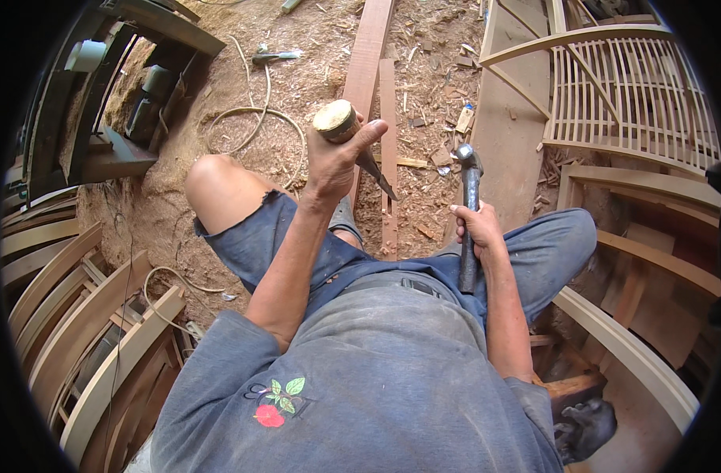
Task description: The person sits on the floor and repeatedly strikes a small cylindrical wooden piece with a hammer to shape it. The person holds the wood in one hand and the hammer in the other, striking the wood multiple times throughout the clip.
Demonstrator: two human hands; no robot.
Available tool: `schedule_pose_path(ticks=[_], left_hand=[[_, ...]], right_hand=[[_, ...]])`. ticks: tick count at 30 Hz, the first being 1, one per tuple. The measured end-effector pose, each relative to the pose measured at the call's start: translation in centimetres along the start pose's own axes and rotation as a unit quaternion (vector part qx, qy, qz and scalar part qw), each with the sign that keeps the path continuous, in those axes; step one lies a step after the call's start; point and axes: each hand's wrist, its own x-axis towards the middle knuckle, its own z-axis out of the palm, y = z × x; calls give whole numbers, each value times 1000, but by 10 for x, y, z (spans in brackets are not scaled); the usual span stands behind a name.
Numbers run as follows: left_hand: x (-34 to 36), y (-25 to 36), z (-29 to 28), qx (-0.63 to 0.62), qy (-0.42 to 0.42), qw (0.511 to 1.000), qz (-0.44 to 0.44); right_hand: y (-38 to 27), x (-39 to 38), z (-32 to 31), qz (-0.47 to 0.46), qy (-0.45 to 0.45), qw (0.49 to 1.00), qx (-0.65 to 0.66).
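Observation:
My left hand (334, 164) is wrapped round a chisel (336, 121) with a thick round wooden handle, its pale top end facing up. The dark blade slants down to the right, and its tip is over a narrow reddish wooden strip (388, 126); whether it touches the wood I cannot tell. My right hand (481, 229) grips a hammer (471, 183) by its dark handle, head up, to the right of the chisel and apart from it. Beside the strip, a wider reddish board (368, 57) runs away from me between my knees.
Wood shavings and offcuts cover the floor (424, 102). A wide plank (514, 110) lies at the right, near a slatted wooden frame (621, 94). Curved wooden pieces (84, 339) stand at the left. A cable (242, 118) coils near my left knee, below a dark machine frame (116, 94).

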Motion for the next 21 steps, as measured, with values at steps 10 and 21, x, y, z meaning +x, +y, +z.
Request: schedule_pose_path(ticks=[10,21], left_hand=[[-16,-39,-7,56,73,996,6],[-44,-32,16,218,16,973,78]], right_hand=[[2,-5,1,4,10,1000,16],[-2,-15,7,-60,6,998,-25]])
